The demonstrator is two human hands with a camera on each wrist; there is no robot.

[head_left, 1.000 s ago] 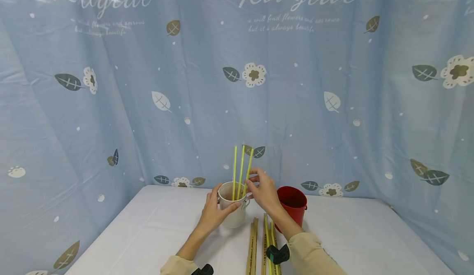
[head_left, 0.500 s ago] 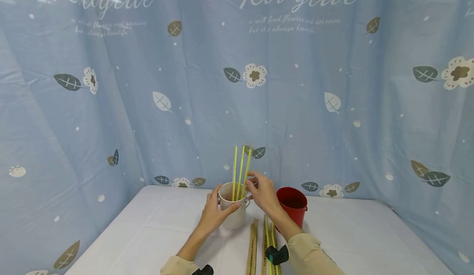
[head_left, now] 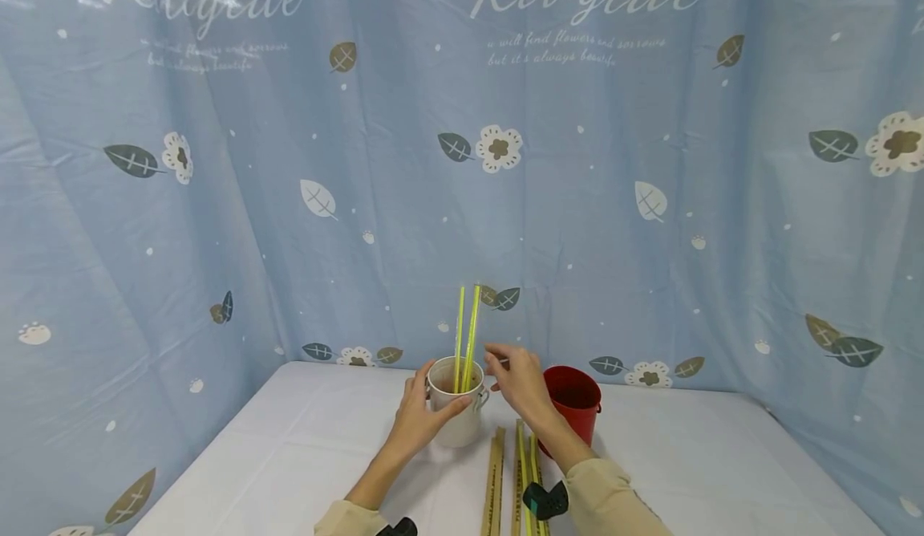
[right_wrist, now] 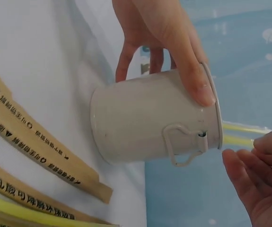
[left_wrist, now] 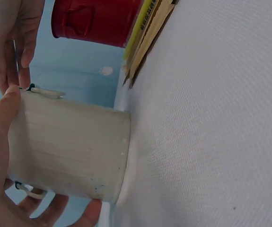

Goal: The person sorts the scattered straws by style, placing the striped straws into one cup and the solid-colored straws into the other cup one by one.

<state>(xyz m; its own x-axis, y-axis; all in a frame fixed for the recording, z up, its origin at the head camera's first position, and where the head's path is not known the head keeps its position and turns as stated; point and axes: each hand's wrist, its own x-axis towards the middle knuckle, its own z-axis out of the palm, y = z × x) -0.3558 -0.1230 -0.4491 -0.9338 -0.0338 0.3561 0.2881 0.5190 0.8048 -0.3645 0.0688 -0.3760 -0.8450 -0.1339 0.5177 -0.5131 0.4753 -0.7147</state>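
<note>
My left hand (head_left: 421, 414) grips a small off-white metal pail (head_left: 459, 425) with side handles, standing upright on the table. Its thumb lies by the rim and its fingers wrap the far side, as the right wrist view shows. Yellow-green drinking straws (head_left: 472, 331) stand in the pail and rise well above the rim. Two of them overlap closely in the head view. Beside the pail's right rim is my right hand (head_left: 521, 375), its fingers loosely bent and slightly apart from the straws, with nothing seen in them.
A red metal pail (head_left: 580, 420) stands right of the white one, partly behind my right forearm. Brown paper sleeves (head_left: 493, 484) with printing lie on the white tablecloth (head_left: 289, 456), near more yellow straws (head_left: 524, 472). A blue patterned curtain (head_left: 404, 263) hangs behind.
My right hand lets go of the rightmost straw and draws slightly right. That straw tips left against the others. The left hand keeps its grip on the white pail.
</note>
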